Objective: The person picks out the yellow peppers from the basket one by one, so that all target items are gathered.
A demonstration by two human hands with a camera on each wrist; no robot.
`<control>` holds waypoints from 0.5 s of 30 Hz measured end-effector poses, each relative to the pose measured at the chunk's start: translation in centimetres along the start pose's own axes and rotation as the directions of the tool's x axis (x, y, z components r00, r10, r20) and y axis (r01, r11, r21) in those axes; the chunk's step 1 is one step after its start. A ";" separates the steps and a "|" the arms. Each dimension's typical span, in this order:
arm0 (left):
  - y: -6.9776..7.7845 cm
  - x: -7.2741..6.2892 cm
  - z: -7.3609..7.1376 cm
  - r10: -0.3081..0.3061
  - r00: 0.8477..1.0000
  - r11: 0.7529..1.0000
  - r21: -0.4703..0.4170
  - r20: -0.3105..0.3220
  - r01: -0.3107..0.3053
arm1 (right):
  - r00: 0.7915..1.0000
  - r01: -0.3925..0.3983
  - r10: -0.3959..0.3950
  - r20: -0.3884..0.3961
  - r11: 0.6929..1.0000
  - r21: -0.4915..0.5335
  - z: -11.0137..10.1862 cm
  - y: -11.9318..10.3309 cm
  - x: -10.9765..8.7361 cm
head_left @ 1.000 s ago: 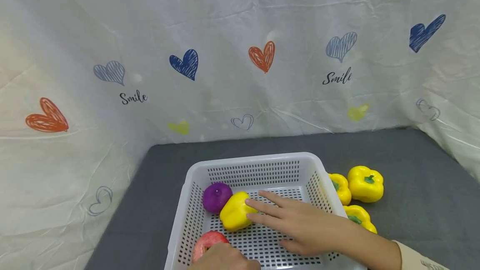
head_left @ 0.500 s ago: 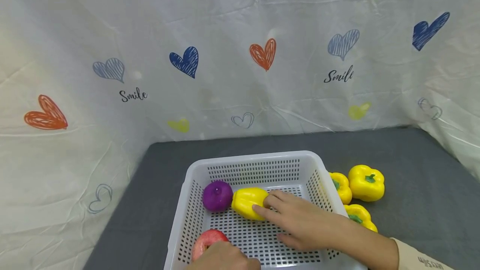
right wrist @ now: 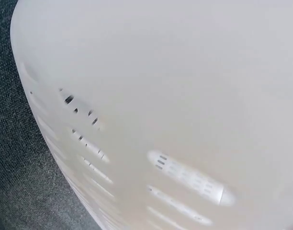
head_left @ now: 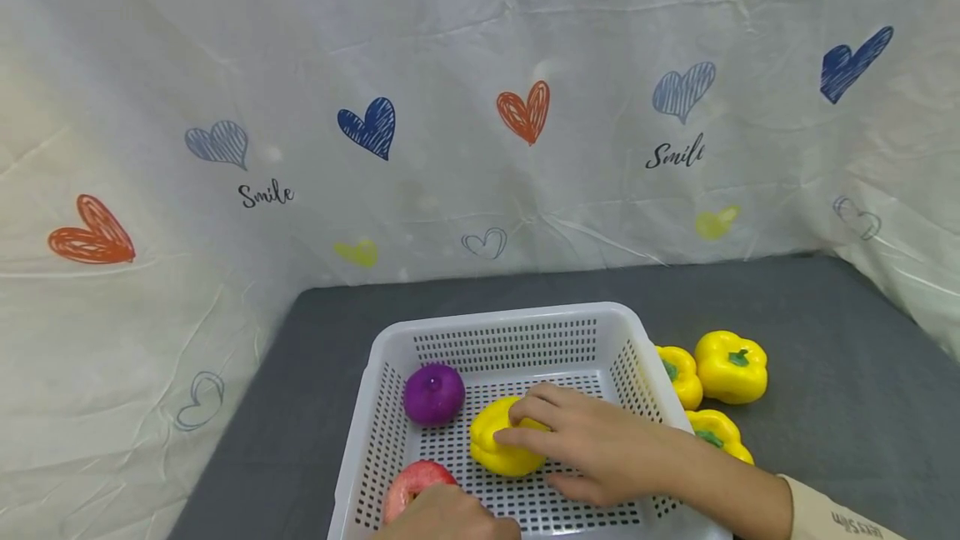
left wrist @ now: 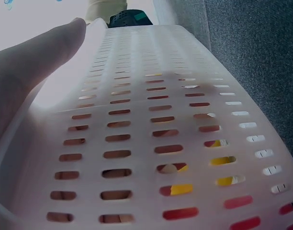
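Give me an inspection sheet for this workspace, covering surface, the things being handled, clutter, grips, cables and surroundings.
Surface: dark grey cloth under the basket.
Job's things: white perforated basket holding a yellow bell pepper, a purple onion-like bulb and a partly hidden red fruit.
Clutter: three other bell peppers outside the basket, to its right.
Right grip: fingers bent over the basket's pepper, touching it.
Left grip: next to the red fruit; fingertips hidden in the head view, hold unclear.
Cables: nothing seen.
Surroundings: wrinkled white sheet with hearts and "Smile" lettering.
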State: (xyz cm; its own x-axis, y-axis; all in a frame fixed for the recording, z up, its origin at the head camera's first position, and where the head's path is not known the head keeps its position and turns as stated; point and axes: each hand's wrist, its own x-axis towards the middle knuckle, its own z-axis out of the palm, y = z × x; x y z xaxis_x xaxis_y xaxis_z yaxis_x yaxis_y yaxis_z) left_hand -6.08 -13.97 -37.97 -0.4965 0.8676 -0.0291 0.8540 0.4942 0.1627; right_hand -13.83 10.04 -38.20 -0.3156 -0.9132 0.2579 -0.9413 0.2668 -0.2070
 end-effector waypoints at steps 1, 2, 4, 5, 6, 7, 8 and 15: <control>0.0 0.0 0.0 0.001 1.000 1.000 -0.001 0.000 -0.001 | 1.000 0.003 -0.003 -0.012 1.000 0.001 0.0 0.0 0.0; 0.0 0.0 0.0 0.002 1.000 1.000 -0.006 0.005 -0.002 | 1.000 0.002 -0.002 -0.020 1.000 -0.005 0.0 0.0 0.0; 0.0 0.0 0.1 0.000 1.000 1.000 -0.013 0.015 0.000 | 1.000 -0.011 0.011 -0.019 1.000 -0.012 -0.1 0.0 -0.1; 0.0 0.0 0.1 -0.001 1.000 1.000 -0.020 0.020 0.002 | 1.000 -0.020 0.020 -0.013 1.000 -0.014 -0.1 0.0 -0.1; 0.0 0.0 0.1 -0.002 1.000 1.000 -0.023 0.022 0.003 | 1.000 -0.029 0.029 -0.001 1.000 -0.013 -0.1 0.0 -0.2; -0.1 0.0 0.1 -0.003 1.000 1.000 -0.026 0.026 0.003 | 0.999 -0.034 0.034 0.017 0.999 -0.009 -0.1 0.0 -0.2; 0.0 0.0 0.1 -0.005 1.000 1.000 -0.028 0.030 0.005 | 0.999 -0.037 0.037 0.039 0.999 -0.006 -0.1 0.0 -0.3; -0.1 0.0 0.2 -0.011 1.000 1.000 -0.022 0.016 0.012 | 0.995 -0.020 0.018 0.099 1.000 0.013 0.3 0.1 -0.4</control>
State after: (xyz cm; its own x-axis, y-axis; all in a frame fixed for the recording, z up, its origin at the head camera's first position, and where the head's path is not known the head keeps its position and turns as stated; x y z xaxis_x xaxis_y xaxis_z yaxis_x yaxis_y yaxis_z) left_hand -6.13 -14.02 -38.17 -0.5037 0.8626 -0.0469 0.8444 0.5030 0.1841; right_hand -13.78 10.35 -38.66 -0.3192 -0.9342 0.1595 -0.9333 0.2806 -0.2242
